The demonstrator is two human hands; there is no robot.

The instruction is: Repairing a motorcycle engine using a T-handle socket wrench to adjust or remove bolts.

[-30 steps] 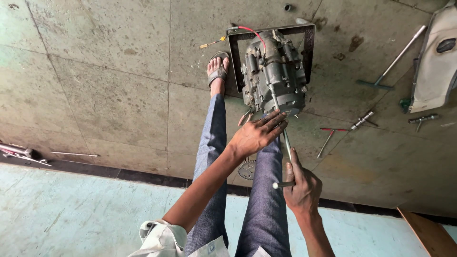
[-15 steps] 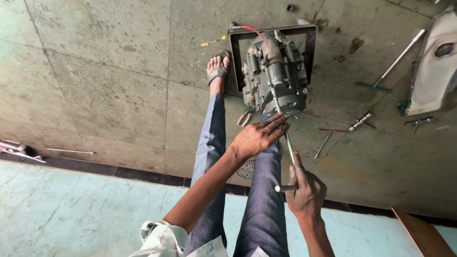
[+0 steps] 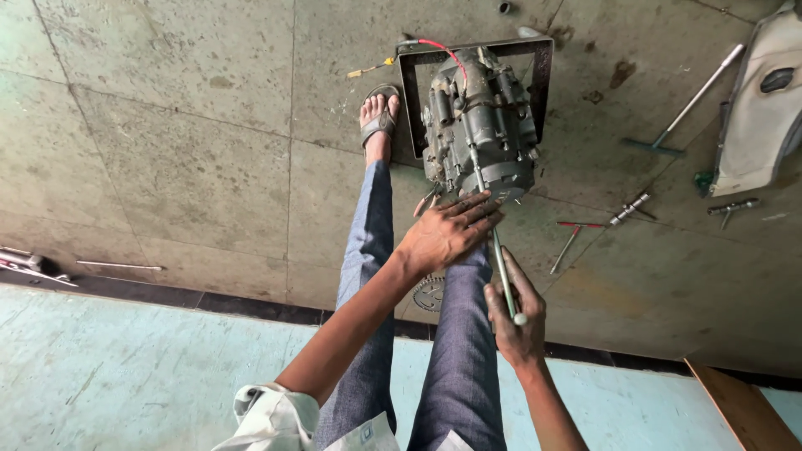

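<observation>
The left hand is laid flat, fingers spread wide and loosely extended, the tips pressed against the lower edge of the grey engine block; nothing is gripped by it, the block is only steadied. The right hand is closed around the shaft of a long metal T-handle wrench, fingers curled shut with the thumb laid along the rod; the wrench's far end is carried up under the left fingertips to the base of the engine, though the exact contact point is hidden.

Just beyond the left fingers the engine is seen standing in a dark square metal frame, a red wire looped over its top. Beside the frame, on the thumb side of the left hand, a sandalled foot is planted. Below both hands the jeans-clad legs are stretched out, and a toothed sprocket is glimpsed between them.

The surface is a stained concrete slab floor, edged nearer the person by a dark strip and a pale blue painted area. Out past the right hand, a red-handled T-wrench, a small socket piece and a long T-bar are scattered; a pale body panel lies further off.

Compared with half a second ago, grip and spread are unchanged; the hands are merely shifted slightly in view.
</observation>
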